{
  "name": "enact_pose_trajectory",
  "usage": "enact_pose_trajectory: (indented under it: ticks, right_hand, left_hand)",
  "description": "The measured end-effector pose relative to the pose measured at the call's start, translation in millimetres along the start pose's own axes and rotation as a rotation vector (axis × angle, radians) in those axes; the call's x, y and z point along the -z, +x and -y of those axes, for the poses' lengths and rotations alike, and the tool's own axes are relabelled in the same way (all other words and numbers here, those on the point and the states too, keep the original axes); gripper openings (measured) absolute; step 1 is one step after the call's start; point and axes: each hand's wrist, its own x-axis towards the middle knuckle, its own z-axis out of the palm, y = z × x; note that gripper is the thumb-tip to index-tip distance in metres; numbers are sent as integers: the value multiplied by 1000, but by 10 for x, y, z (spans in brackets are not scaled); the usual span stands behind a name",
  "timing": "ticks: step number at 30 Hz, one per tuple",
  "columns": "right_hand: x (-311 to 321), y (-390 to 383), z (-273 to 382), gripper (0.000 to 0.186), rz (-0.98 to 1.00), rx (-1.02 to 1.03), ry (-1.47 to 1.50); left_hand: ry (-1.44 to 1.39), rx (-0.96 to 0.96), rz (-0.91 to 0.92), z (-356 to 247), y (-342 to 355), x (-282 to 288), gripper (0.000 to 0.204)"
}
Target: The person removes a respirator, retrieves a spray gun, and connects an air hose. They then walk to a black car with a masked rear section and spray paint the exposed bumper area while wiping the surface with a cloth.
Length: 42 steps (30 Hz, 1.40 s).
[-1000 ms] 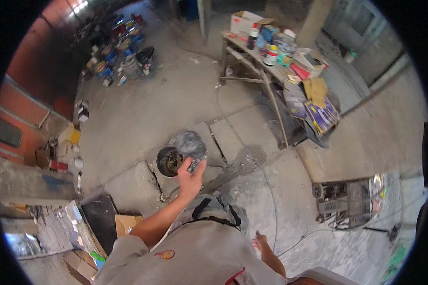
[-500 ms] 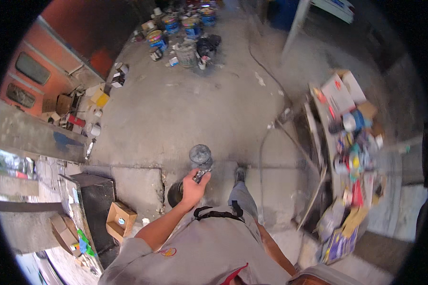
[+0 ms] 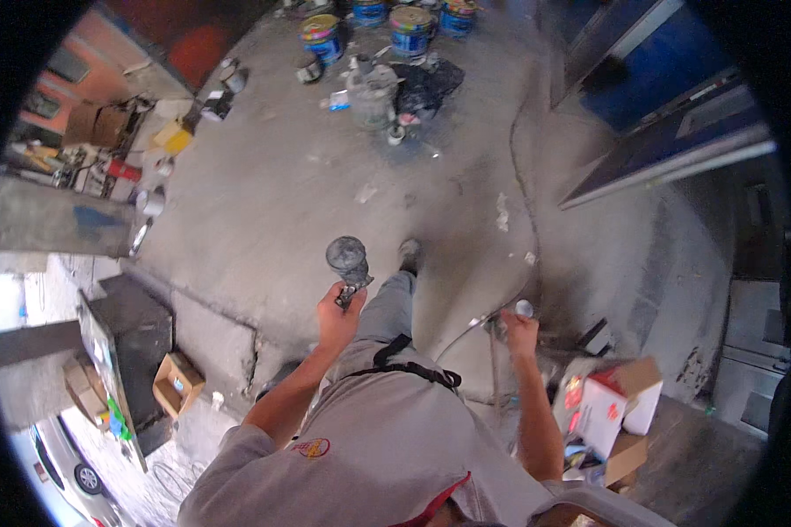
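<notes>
My left hand (image 3: 336, 323) is closed round the handle of a spray gun (image 3: 347, 257), whose round, grey-stained cup stands up beyond my fingers. On the right, my right hand (image 3: 520, 334) is closed at the end of a thin hose (image 3: 455, 339) with a shiny metal fitting. A small round whitish part (image 3: 525, 308) shows just beyond my right fingers; whether it belongs to the fitting I cannot tell. Below the spray gun are my trouser leg and one shoe (image 3: 410, 255) on the concrete floor.
Several blue paint pails (image 3: 410, 32) stand ahead, near a black plastic bag (image 3: 431, 88). Open cardboard boxes (image 3: 620, 400) are at the lower right. A blue door-like panel (image 3: 668, 154) juts in at the right. A dark cabinet (image 3: 132, 325) stands left; a long hose (image 3: 529, 211) crosses the floor.
I have moved forward and turned right; the pails look nearer. My right hand, earlier out of sight, now reaches out and grips the hose end. The spray gun stays in my left hand.
</notes>
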Motion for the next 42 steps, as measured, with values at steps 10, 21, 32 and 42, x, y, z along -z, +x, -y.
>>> enact_pose_trajectory:
  ticks: [10, 21, 32, 42]
  right_hand:
    - [483, 1442, -1682, 38, -5, -389, -888]
    - [743, 6670, 276, 23, 455, -278, -1070]
    - [793, 13119, 4969, 29, -81, 163, -226]
    - [545, 14662, 5409, 39, 255, -190, -335]
  left_hand:
    - [-92, -183, 276, -2248, 3524, -2133, 17]
    - [-60, -127, 180, -3552, 6497, -4577, 21]
    - [-258, -90, -41, -4615, 9877, -6293, 26]
    - [-155, -185, 140, -6372, 13558, -8130, 37]
